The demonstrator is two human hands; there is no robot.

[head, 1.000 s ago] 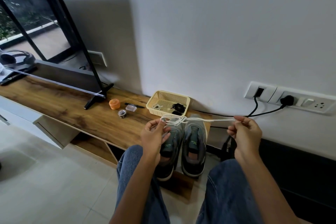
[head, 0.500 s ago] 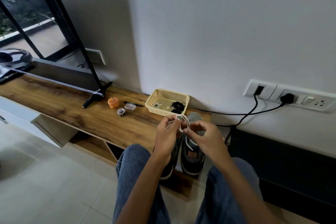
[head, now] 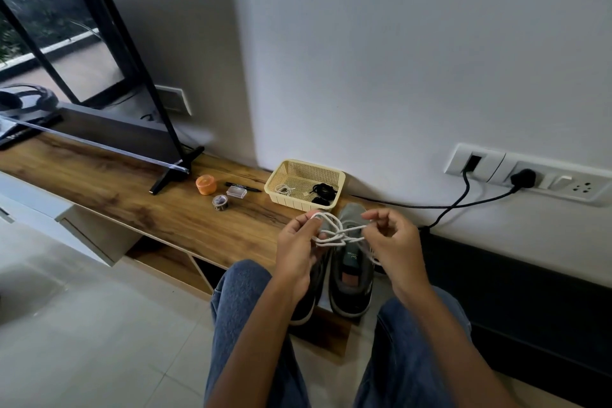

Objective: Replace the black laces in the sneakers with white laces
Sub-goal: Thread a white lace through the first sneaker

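I observe the white lace (head: 337,233) strung crosswise between both hands above the sneakers (head: 351,268) on the table (head: 139,205); left hand (head: 298,255) and right hand (head: 394,245) each pinch a loop.

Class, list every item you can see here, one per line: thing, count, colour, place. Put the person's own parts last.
sneakers: two, grey, shelf edge
white lace: one, held over the sneakers
basket: one, cream, by the wall
black laces: bundle, in the basket
orange pot: one, on the shelf
tape roll: one, beside the pot
pen: one, black
clear box: one
TV: one, black, left
plug: one, black, wall socket
left hand: pinches lace
right hand: pinches lace
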